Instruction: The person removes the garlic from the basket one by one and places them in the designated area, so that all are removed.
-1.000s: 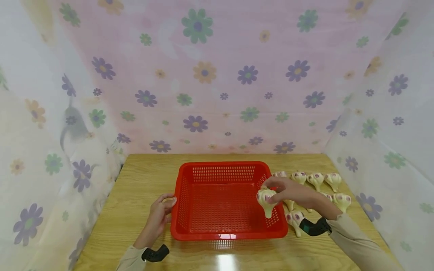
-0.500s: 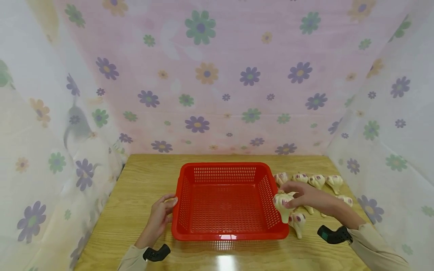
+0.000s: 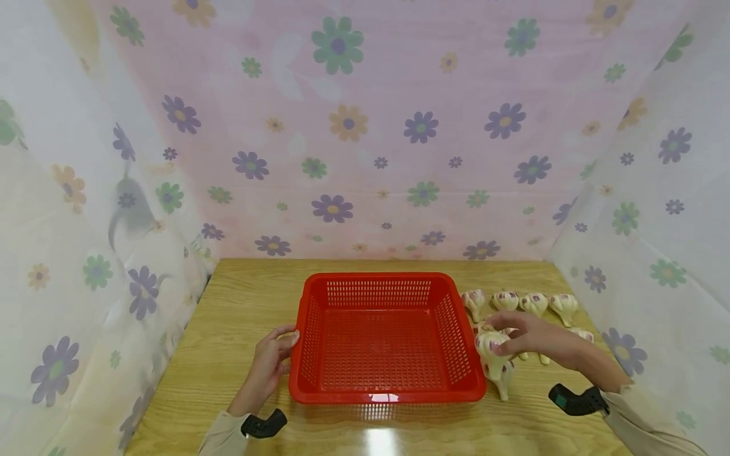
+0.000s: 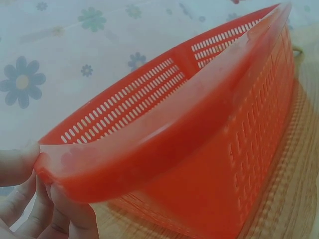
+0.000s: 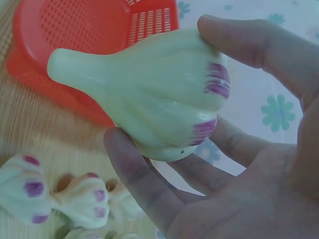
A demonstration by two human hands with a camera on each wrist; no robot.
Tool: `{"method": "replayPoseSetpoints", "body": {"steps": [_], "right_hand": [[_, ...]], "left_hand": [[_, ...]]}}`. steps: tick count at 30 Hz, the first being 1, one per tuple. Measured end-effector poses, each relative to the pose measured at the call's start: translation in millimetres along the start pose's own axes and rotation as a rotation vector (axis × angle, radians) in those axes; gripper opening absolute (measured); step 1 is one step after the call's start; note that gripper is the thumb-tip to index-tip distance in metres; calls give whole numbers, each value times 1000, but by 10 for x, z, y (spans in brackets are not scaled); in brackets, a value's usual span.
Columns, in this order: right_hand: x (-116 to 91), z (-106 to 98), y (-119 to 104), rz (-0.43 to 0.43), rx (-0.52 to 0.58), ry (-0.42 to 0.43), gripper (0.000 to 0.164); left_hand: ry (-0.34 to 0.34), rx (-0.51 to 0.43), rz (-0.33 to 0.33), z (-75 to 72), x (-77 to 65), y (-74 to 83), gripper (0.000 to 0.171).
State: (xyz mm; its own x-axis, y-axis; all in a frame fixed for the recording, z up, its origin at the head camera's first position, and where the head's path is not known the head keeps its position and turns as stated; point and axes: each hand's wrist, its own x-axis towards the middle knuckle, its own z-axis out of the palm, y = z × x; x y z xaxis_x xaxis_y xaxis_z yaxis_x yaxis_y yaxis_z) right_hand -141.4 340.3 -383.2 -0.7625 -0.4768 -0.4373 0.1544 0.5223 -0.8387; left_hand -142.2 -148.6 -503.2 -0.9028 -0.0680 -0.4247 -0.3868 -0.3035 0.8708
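My left hand [image 3: 268, 358] pinches the left rim of a red plastic basket [image 3: 383, 398]. In the left wrist view, the thumb lies over the basket's rim [image 4: 164, 134] with curled fingers beneath it. Just outside the basket's right side, my right hand [image 3: 533, 339] holds a pale garlic bulb [image 3: 492, 348] with purple patches, its stem pointing down. The right wrist view shows thumb and fingertips around the body of the garlic bulb [image 5: 154, 92]. Another garlic bulb [image 3: 504, 384] lies partly hidden below the held one.
Several more garlic bulbs [image 3: 563, 308] lie in rows on the right of the wooden table [image 3: 245, 297]. My right hand hides some of them. Flower-printed cloth [image 3: 365, 139] hangs behind the table and along both sides.
My right hand has carried the garlic bulb rightward, from over the basket's right end to outside its right rim. The left hand stays on the rim, and the basket keeps its place.
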Motion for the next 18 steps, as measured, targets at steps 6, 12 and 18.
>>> {"method": "replayPoseSetpoints", "body": {"steps": [6,12,18], "right_hand": [[-26,-43,92,-1,-12,1,60],[-52,-90,201,24,-35,4,55],[-97,-151,326,47,-44,-11,59]], "left_hand": [[0,9,3,-3,-12,-9,36],[-3,11,9,0,-33,-10,37],[1,15,5,13,-29,17,38]]}}
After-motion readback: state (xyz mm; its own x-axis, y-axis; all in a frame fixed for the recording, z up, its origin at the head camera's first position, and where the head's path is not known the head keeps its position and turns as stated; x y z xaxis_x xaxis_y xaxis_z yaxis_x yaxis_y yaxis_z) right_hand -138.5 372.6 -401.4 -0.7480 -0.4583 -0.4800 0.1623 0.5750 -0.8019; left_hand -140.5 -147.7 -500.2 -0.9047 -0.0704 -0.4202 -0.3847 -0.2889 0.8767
